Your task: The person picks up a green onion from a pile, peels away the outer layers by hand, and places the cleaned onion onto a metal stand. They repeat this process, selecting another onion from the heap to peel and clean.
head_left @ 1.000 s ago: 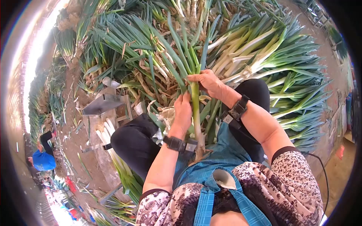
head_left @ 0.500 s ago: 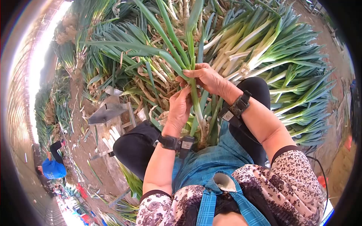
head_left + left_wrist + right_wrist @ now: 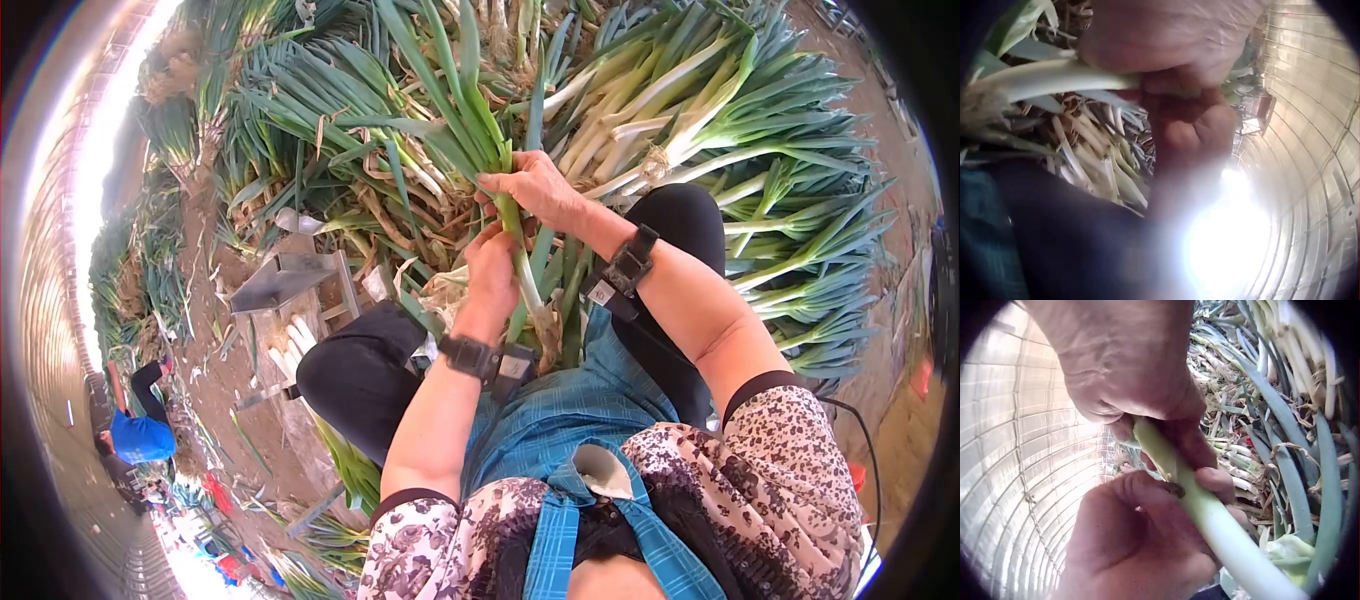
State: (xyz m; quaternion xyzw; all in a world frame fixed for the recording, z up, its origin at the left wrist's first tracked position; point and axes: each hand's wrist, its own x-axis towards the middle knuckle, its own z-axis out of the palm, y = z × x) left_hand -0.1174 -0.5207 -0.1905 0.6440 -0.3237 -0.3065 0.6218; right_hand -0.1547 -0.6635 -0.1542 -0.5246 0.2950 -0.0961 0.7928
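A long green onion (image 3: 527, 277) slants up from the lap between both hands, its root end low and its green leaves (image 3: 465, 105) fanning away. My right hand (image 3: 543, 190) grips it just below where the leaves fork. Lower on the stalk, my left hand (image 3: 492, 270) pinches it with thumb and fingers. In the right wrist view the left thumb presses at the pale green skin of the stalk (image 3: 1235, 540), close under the right hand. The left wrist view shows the white shank (image 3: 1060, 80) running into the left fingers, with part of the grip hidden.
Onions with white shanks (image 3: 640, 110) lie piled at the right, leaves outward. Untrimmed onions (image 3: 330, 110) and dry scraps spread ahead. A metal stand (image 3: 285, 280) stands left of the knee, near more white stalks (image 3: 292, 340). Another person in blue (image 3: 142, 437) is far left.
The onion's root end has risen from the lap and shifted slightly right. The leaf that bent far left half a second ago now lies closer to the others. Both hands stay on the stalk.
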